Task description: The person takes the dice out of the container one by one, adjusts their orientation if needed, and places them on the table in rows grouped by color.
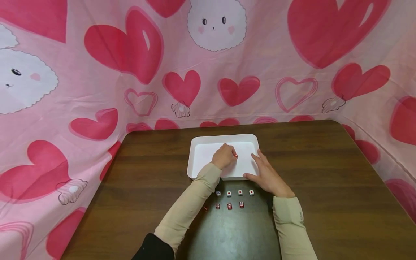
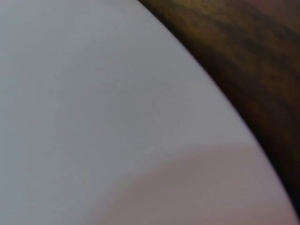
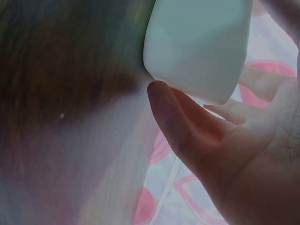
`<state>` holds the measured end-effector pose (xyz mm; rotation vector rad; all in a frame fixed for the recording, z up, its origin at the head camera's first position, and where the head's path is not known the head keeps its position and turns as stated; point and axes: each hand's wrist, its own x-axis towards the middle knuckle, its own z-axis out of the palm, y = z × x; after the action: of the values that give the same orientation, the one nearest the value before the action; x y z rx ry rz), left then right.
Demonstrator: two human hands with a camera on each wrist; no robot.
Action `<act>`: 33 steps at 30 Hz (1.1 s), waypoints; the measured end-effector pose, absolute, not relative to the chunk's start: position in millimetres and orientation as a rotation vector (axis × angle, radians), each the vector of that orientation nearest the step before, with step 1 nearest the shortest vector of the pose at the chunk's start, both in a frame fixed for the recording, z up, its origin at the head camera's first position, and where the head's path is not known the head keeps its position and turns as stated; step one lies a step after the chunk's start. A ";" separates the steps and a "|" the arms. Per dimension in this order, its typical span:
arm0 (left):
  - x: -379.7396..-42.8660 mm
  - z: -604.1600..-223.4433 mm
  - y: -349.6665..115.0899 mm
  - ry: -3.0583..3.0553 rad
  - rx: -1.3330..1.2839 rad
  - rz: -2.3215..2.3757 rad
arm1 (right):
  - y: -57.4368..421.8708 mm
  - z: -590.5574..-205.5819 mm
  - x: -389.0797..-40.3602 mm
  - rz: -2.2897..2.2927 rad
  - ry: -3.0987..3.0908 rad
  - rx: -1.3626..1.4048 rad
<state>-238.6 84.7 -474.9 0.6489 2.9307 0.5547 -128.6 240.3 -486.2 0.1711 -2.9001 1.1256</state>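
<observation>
A shallow white tray (image 1: 201,151) lies on the table. Over its inside, my left hand (image 1: 223,156) pinches a small red die (image 1: 236,156) at the fingertips. My right hand (image 1: 268,177) holds the tray's front right corner, thumb at the front wall and fingers along the right side. In the right wrist view the thumb (image 3: 164,108) touches the edge of the tray (image 3: 197,51). In front of the tray lie a row of several white dice (image 1: 240,192) and a row of several red dice (image 1: 229,206). The left wrist view is blurred, mostly tray surface (image 2: 117,93).
The brown wooden table (image 1: 146,162) extends to both sides of the tray. A pink cloth with hearts (image 1: 182,86) hangs behind and beside it. A dark, shiny area (image 1: 240,234) of the tabletop lies nearest me, between my forearms.
</observation>
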 end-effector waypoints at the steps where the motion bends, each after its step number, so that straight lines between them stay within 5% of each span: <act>1: -238.8 -474.4 84.4 2.934 0.641 0.560 | 240.2 -486.0 -128.7 1.126 -2.896 0.176; 33: -236.3 -447.3 74.9 2.984 0.657 0.654 | 239.3 -485.2 -132.9 1.120 -2.925 0.160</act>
<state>-236.3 74.9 -447.3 0.6566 2.9843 0.6541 -132.9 239.3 -485.2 0.1597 -2.9249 1.1198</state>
